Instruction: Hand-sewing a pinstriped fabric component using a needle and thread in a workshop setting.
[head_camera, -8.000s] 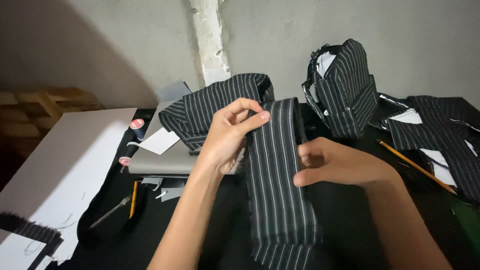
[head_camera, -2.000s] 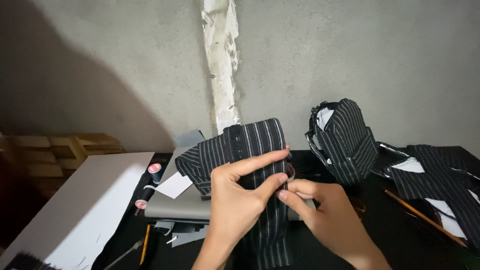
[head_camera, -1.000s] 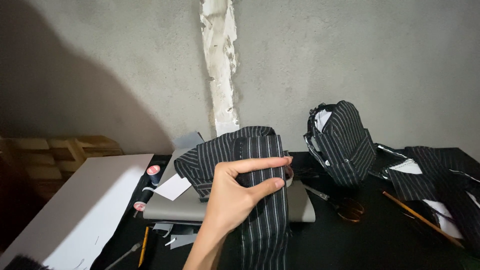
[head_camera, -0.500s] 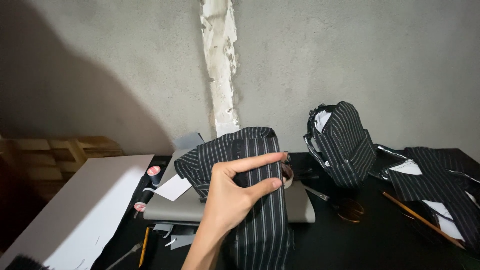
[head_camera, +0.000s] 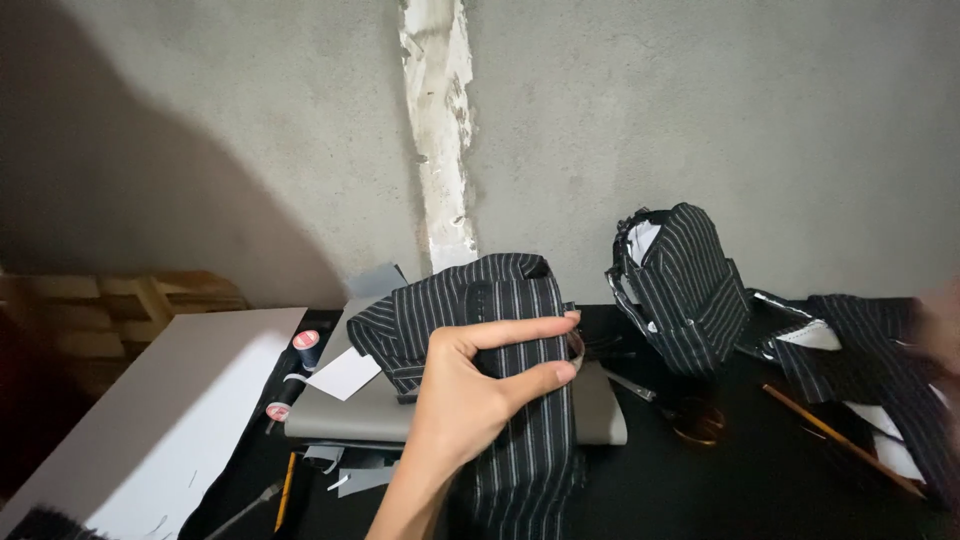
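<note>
My left hand (head_camera: 470, 392) grips a black pinstriped fabric piece (head_camera: 525, 440) between thumb and fingers and holds it upright above the dark table. The fabric's upper end folds over onto a striped heap (head_camera: 440, 310) behind it. My right hand (head_camera: 942, 322) is a blur at the right edge of the view, over loose striped fabric pieces (head_camera: 860, 360). Its fingers cannot be made out.
A folded striped bundle (head_camera: 685, 290) stands against the concrete wall. Scissors (head_camera: 672, 405) and a pencil (head_camera: 840, 440) lie on the table at the right. A grey pad (head_camera: 345, 415), thread spools (head_camera: 305, 345), a white board (head_camera: 150, 420) and a wooden pallet (head_camera: 130, 295) are at the left.
My right hand let go of the striped piece and went out to the right, where it now shows as a blur. My left hand keeps its grip, a little lower.
</note>
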